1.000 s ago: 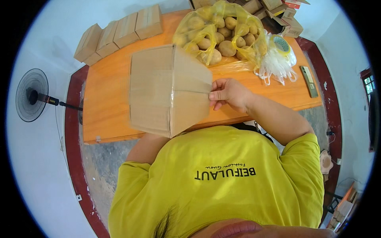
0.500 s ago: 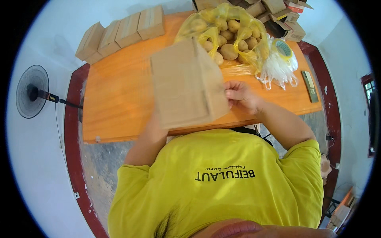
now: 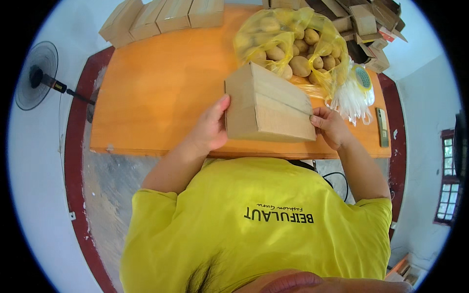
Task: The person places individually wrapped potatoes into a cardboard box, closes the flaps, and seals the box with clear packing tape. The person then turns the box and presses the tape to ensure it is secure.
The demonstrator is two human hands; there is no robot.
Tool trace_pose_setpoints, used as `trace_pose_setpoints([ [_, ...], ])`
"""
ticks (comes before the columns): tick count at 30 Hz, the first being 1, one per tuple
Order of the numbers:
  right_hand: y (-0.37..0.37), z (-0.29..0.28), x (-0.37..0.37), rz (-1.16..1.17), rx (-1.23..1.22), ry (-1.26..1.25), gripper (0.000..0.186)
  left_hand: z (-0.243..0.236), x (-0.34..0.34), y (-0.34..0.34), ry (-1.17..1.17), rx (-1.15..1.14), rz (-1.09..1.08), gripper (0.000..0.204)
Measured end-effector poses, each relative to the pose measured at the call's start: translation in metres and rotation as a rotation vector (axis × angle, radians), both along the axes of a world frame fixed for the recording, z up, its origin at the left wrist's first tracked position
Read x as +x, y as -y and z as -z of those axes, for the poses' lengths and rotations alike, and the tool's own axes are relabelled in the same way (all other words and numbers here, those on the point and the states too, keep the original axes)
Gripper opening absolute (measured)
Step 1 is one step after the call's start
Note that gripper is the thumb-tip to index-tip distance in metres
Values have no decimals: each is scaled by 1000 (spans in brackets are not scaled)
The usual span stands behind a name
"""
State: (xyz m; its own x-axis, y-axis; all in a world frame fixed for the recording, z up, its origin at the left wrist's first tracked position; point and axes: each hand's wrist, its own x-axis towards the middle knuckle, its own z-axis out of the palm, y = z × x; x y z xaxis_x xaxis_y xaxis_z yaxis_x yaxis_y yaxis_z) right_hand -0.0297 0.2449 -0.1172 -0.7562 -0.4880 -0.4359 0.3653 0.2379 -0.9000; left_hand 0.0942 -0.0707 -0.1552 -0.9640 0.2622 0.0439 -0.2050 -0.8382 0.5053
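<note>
A closed brown cardboard box (image 3: 271, 107) is held between my hands near the front edge of the orange table (image 3: 161, 107). A seam runs along its top face. My left hand (image 3: 213, 122) grips its left end, with the thumb near the upper edge and the other fingers mostly hidden. At the right end, my right hand (image 3: 330, 127) pinches the edge where the seam ends. Beyond the box lies a yellow plastic bag (image 3: 244, 41), open at the top and full of potatoes (image 3: 299, 66).
Several closed cardboard boxes (image 3: 173, 17) stand in a row at the back left. Opened cartons (image 3: 364, 22) pile up at the back right. White plastic bags (image 3: 349, 100), a tape roll (image 3: 362, 77) and a phone (image 3: 382, 127) lie on the right. A fan (image 3: 36, 75) stands left.
The box has turned and come down to the right, so its seamed face now shows. My left hand, hidden behind it before, is now visible at its left end.
</note>
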Motion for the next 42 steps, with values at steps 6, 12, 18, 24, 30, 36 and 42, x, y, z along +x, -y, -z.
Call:
trace_pose_setpoints([
  [6,5,-7,6,-32,33,57,28,-15,9,-1,-132,-395,-356,42],
  [12,25,-19,11,-158,275,-155,25,7,23,38,-442,-1455,-861,32],
  [18,43,-25,16,-276,484,-433,31,17,42,45,-230,-1287,-681,36],
  [24,43,-30,20,-328,520,-463,30,-40,47,42,-983,-2056,-376,60],
  [30,41,-20,18,-298,453,-485,32,-67,32,45,-1109,-2129,-118,75],
  [36,38,-18,19,-268,370,-425,33,-73,25,36,-1055,-2196,-3,81],
  [42,35,-14,18,-272,336,-432,32,-58,41,8,-748,-2366,-211,74],
])
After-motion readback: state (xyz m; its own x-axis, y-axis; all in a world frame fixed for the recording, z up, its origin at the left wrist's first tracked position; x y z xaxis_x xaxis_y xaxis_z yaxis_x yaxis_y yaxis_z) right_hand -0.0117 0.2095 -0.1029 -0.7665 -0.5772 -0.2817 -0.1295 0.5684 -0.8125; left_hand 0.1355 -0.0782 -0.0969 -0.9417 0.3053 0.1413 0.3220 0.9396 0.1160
